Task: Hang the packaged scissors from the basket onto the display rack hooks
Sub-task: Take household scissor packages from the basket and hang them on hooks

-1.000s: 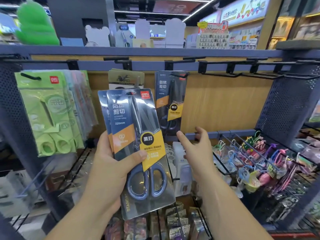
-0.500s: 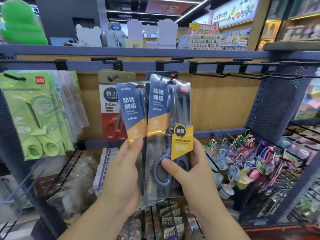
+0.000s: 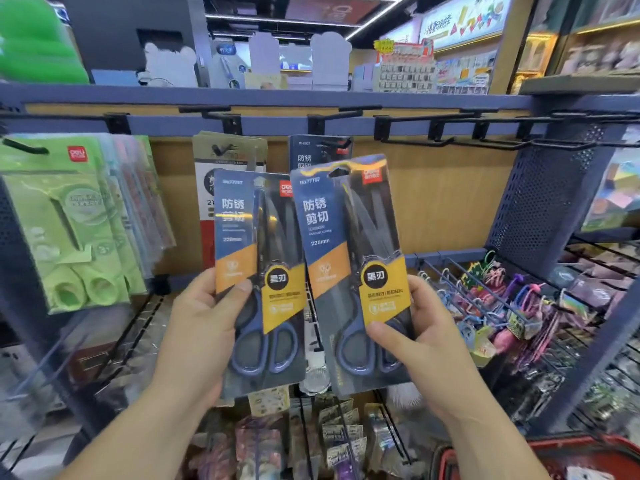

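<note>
Head view: left hand (image 3: pixel 197 327) grips the left pack (image 3: pixel 256 237), thumb across its front; right hand (image 3: pixel 429 341) grips the right pack (image 3: pixel 349 233), tilted, just beside it. Both packs are held before the rack (image 3: pixel 450 202), below a hook (image 3: pixel 341 144) bearing a hung pack (image 3: pixel 306 151). Basket (image 3: pixel 554 446) at lower right.

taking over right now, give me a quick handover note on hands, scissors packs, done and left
Left hand grips one blue-and-yellow carded scissors pack at its lower left.
Right hand grips a second blue-and-yellow scissors pack, its top just below the black wire hook.
Done: a dark blue scissors pack already hangs on that hook.
Left: hang both held packs; red basket sits lower right.
</note>
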`<state>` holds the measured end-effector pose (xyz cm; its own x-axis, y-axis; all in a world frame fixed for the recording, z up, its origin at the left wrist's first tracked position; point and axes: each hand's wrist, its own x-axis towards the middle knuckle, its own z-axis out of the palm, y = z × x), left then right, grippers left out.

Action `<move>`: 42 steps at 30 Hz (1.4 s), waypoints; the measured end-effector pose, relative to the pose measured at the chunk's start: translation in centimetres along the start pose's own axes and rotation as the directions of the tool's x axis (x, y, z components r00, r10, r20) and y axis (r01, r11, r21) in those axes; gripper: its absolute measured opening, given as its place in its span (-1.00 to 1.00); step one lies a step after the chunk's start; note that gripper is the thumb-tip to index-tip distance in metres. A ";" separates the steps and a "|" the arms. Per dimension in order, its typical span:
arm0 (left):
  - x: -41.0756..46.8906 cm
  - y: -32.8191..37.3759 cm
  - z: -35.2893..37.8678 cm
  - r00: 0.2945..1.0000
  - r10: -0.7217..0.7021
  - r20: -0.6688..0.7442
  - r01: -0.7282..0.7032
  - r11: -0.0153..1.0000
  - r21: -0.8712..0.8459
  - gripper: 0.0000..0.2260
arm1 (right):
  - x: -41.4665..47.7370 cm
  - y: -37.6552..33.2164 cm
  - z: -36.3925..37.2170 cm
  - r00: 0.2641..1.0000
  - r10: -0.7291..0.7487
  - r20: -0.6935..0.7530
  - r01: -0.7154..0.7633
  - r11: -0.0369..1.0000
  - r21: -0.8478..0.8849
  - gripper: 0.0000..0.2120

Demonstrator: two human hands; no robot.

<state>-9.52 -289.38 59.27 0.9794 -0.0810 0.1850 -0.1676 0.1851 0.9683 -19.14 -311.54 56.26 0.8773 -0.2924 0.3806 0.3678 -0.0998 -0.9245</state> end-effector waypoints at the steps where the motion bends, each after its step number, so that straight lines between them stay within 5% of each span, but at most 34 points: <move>1: 0.2 0.1 -0.6 1.000 0.004 -0.011 -0.004 1.000 0.017 -0.81 | 0.1 -0.1 -0.1 1.000 -0.016 0.003 0.016 1.000 0.011 -0.54; 17: 0.1 1.9 -3.4 0.998 0.068 0.014 -0.068 0.996 0.059 -0.65 | 3.3 -0.3 -0.2 0.994 -0.092 -0.065 0.094 0.995 0.041 -0.59; 27: -0.3 2.8 -1.0 0.956 0.130 0.264 -0.140 0.990 0.020 -0.78 | 7.7 1.2 -1.9 0.987 -0.082 -0.139 0.049 0.973 -0.225 -0.84; 33: 1.1 4.0 2.3 0.940 0.138 0.313 -0.157 0.987 0.039 -0.77 | 7.4 2.2 -2.8 0.988 -0.041 -0.150 0.012 0.981 -0.194 -0.71; 42: 2.7 4.2 5.0 0.940 0.113 0.322 -0.135 0.990 0.047 -0.73 | 7.4 2.6 -3.4 0.989 -0.021 -0.145 -0.001 0.989 -0.150 -0.84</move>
<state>-8.19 -293.69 64.70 0.8655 -0.3704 0.3372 -0.3031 0.1485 0.9413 -12.74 -317.19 56.57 0.8154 -0.4251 0.3929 0.3163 -0.2413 -0.9175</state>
